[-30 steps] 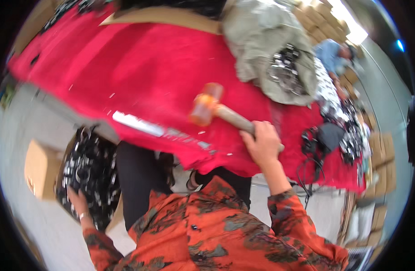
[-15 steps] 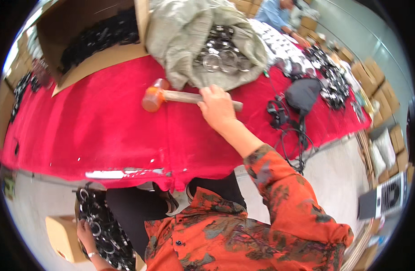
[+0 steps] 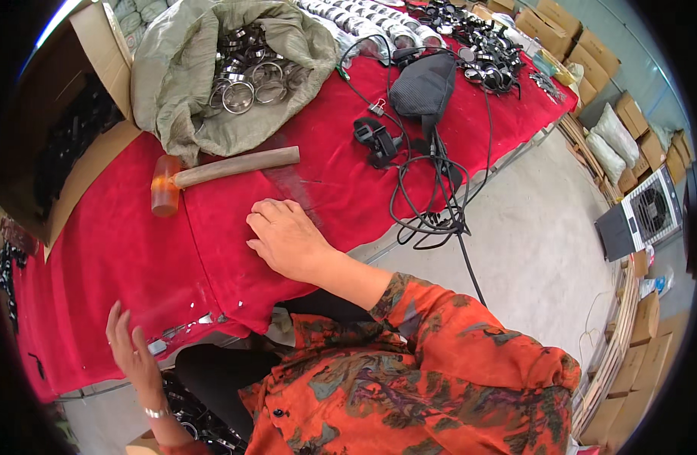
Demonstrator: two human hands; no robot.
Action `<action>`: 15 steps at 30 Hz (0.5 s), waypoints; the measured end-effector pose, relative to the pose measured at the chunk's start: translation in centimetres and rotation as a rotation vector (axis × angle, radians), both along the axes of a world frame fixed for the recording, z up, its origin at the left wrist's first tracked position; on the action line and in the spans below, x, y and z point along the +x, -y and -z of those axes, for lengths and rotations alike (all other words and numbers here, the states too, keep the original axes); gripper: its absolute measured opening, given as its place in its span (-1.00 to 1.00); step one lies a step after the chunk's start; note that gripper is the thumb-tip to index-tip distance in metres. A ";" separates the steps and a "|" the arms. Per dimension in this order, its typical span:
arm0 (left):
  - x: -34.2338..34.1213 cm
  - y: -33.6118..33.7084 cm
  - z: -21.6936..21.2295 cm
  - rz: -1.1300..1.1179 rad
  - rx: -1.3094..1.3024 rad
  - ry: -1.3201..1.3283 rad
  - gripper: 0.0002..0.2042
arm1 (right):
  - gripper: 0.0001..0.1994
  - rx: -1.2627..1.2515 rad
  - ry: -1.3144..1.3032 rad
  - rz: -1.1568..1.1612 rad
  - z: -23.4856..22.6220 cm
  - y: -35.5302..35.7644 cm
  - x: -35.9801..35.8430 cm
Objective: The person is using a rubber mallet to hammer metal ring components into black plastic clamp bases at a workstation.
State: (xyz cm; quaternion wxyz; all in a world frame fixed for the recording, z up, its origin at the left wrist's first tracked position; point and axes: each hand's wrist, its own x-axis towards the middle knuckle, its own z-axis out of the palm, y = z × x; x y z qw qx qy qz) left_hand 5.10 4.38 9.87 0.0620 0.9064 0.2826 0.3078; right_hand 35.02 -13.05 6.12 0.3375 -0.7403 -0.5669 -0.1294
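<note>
My right hand [image 3: 289,240] rests over the red cloth [image 3: 234,227], its fingers loosely bent and slightly apart, with nothing seen in them. Beyond it lies a mallet [image 3: 234,167] with an orange head and a wooden handle, touched by neither hand. Low on the left, my left hand [image 3: 134,356] is raised by the table's near edge with fingers spread and empty. Below that wrist, black and silver rings [image 3: 193,417] fill a container beside my leg, partly hidden by my arm. An open woven sack [image 3: 166,91] of silver rings [image 3: 238,96] stands behind the mallet.
A cardboard box [image 3: 98,182] of black parts stands at the left. Right of the sack lie a black pouch [image 3: 424,85] and a cable [image 3: 416,205] hanging over the edge. More metal parts [image 3: 492,57] cover the far end. An air cooler [image 3: 643,216] stands on the floor.
My right hand has let go of the mallet handle and drawn back nearer. My left hand has risen from the container of rings. The view has turned to the right.
</note>
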 end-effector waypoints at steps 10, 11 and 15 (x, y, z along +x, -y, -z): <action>3.0 -1.5 2.5 -0.041 0.196 -0.098 -0.70 | -0.71 -0.015 0.048 -0.075 -0.2 -2.0 -1.6; 2.9 -1.5 2.8 -0.013 0.190 -0.179 -0.64 | -0.71 -0.043 0.013 -0.048 -0.5 -1.6 -1.6; 3.5 -0.4 3.5 -0.088 0.058 -0.125 -0.55 | -0.73 -0.106 -0.061 -0.020 -0.9 0.2 -1.5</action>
